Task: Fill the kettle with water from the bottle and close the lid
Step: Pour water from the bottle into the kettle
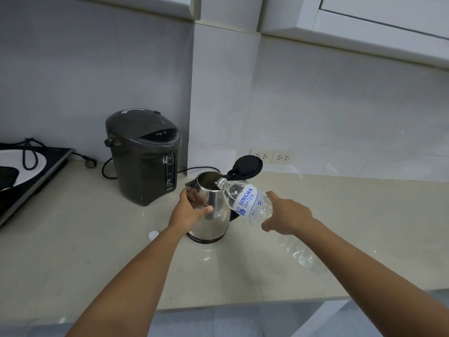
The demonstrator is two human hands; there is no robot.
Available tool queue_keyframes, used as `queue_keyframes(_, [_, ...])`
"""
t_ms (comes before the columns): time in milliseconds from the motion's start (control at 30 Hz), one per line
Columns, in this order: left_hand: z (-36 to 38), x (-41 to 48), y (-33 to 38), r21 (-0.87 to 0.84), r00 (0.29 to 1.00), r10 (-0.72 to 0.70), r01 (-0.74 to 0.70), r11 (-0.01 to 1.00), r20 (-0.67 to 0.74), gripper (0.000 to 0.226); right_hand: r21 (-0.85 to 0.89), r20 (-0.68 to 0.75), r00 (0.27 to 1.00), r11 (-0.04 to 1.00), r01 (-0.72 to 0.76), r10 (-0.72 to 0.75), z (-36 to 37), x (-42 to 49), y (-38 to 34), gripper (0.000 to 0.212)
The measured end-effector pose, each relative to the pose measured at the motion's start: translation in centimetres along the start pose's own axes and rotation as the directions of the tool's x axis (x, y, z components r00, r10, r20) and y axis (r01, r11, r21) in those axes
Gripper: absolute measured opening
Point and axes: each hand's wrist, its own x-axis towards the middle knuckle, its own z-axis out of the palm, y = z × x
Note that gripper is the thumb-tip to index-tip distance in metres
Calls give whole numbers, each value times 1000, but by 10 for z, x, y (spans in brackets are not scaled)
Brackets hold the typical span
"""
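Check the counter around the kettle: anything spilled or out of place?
No spill shows. The bottle is tipped into the open kettle, whose lid is up. A small white cap lies loose on the counter by the left hand, probably the bottle's.

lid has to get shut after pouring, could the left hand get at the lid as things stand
Probably not yet. The left hand is busy steadying the kettle, and the tilted bottle in the right hand has its neck over the opening, right in front of the raised lid.
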Motion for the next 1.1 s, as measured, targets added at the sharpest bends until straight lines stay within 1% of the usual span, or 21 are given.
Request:
queue_keyframes(200, [0, -2, 2, 0, 1000, -8, 8, 1000, -3, 100, -22, 5, 1000, 1000, 7, -7, -3, 3, -1, 75])
queue_keyframes(333, [0, -3, 2, -3, 1000, -2, 2, 1000, 1, 98, -34, 12, 1000, 999, 8, -7, -4, 3, -1, 74])
queue_keyframes(467, [-1, -3, 1, -3, 1000, -7, 7, 1000, -7, 108, -47, 11, 1000, 999, 12, -11, -4, 4, -1, 74])
queue_keyframes(600, [0, -4, 1, 7, 1000, -7, 7, 1000, -5, 108, -59, 12, 1000, 998, 13, -12, -5, 3, -1, 73])
queue_keyframes(767, [1, -5, 2, -3, 1000, 0, 0, 1000, -14, 102, -79, 5, 1000, 997, 21, -20, -7, 3, -1, 73])
queue_keyframes(967, [2, -6, 3, -14, 1000, 0, 0, 1000, -7, 102, -94, 9, 1000, 995, 22, -21, -9, 3, -1, 74])
queue_keyframes(1100, [2, -7, 4, -13, 1000, 7, -7, 1000, -13, 98, -103, 12, 1000, 994, 26, -25, -10, 3, -2, 74])
